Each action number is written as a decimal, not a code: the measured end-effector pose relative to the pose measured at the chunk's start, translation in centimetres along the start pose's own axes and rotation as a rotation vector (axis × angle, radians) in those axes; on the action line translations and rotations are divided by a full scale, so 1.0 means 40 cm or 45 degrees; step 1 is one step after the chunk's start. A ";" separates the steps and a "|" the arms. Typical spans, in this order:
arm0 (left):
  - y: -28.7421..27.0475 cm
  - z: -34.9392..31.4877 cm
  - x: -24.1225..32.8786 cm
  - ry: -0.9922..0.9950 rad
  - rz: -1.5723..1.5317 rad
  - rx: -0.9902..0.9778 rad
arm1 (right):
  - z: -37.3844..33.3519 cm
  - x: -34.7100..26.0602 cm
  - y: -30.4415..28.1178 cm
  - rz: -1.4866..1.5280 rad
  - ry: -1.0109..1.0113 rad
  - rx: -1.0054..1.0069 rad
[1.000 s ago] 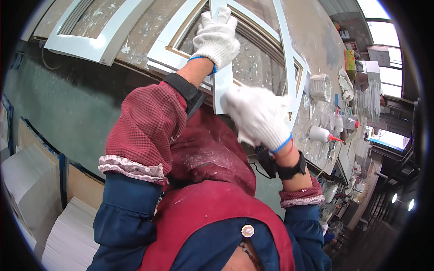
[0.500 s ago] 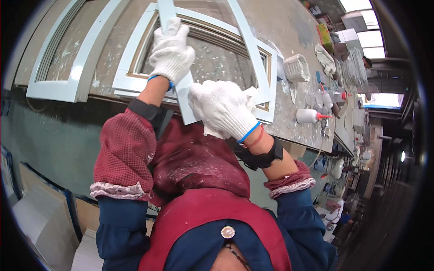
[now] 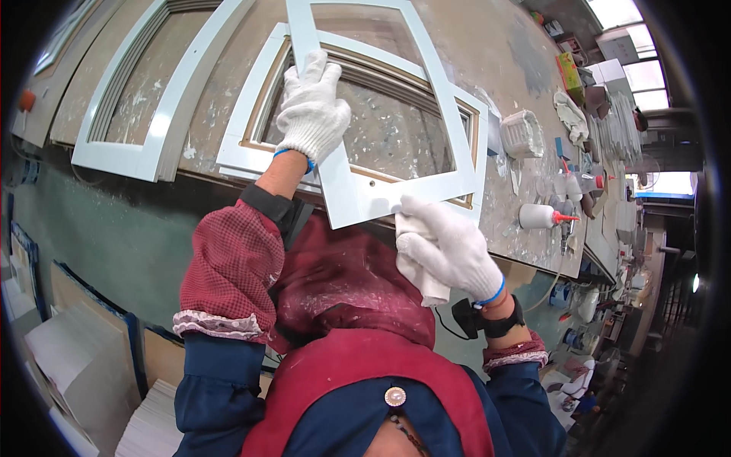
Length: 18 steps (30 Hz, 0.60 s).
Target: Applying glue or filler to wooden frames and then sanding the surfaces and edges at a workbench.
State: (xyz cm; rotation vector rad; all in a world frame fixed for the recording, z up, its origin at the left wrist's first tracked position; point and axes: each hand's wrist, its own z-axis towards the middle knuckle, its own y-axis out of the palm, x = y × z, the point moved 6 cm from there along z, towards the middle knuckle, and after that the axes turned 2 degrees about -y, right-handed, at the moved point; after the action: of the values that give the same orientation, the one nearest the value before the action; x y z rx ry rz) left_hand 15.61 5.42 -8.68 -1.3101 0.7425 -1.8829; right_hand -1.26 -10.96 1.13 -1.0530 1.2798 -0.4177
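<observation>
Left hand's gripping the white frame on the frame stack, right hand's clutching a rag at its near edge. Bottle and basket sit right, can't see contents.

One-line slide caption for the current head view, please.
Gloved left hand on a white frame over a spotted workbench; gloved right hand holds a pale cloth at the frame's near edge.

1 fisheye view, head-worn, looking steeply down
From above the red apron, it faces the near, gloved left hand and right hand and the workbench beyond; the wide lens bends straight edges and takes in distant windows at upper right.
</observation>
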 end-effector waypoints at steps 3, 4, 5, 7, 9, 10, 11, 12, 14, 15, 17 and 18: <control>0.006 -0.001 0.000 0.014 -0.038 0.005 | 0.021 0.036 0.008 -0.048 -0.113 0.291; 0.009 -0.002 0.002 0.021 -0.033 0.004 | 0.039 0.021 0.013 -0.046 -0.191 0.397; 0.008 -0.003 0.001 0.035 -0.039 0.034 | 0.056 0.007 0.022 -0.044 -0.268 0.502; 0.004 -0.004 0.004 0.045 -0.036 0.056 | 0.096 0.011 0.094 -0.246 -0.176 0.405; 0.009 0.001 0.008 0.039 -0.063 0.007 | 0.120 0.009 0.131 -0.537 -0.167 0.376; 0.009 0.001 0.009 0.039 -0.058 -0.007 | 0.122 0.013 0.127 -0.526 -0.157 0.373; 0.008 0.001 0.012 0.037 -0.039 0.000 | 0.123 0.017 0.119 -0.482 -0.141 0.337; 0.006 0.006 0.010 0.036 -0.020 0.015 | 0.126 0.019 0.117 -0.441 -0.131 0.306; 0.017 0.009 -0.005 0.049 0.007 0.024 | 0.127 0.025 0.126 -0.448 -0.096 0.295; 0.016 0.009 -0.008 0.053 0.000 0.057 | 0.121 0.026 0.124 -0.436 -0.106 0.296; 0.011 0.009 -0.015 0.057 -0.009 0.103 | 0.104 0.033 0.110 -0.431 -0.125 0.302; 0.009 0.009 -0.007 0.060 -0.002 0.103 | 0.083 0.056 0.090 -0.483 -0.069 0.311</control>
State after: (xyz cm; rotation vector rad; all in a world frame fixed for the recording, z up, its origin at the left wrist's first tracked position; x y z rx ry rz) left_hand 16.10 5.43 -8.99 -1.2205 0.6820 -1.9304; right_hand 1.39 -9.54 -3.33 -1.0891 0.9512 -0.8069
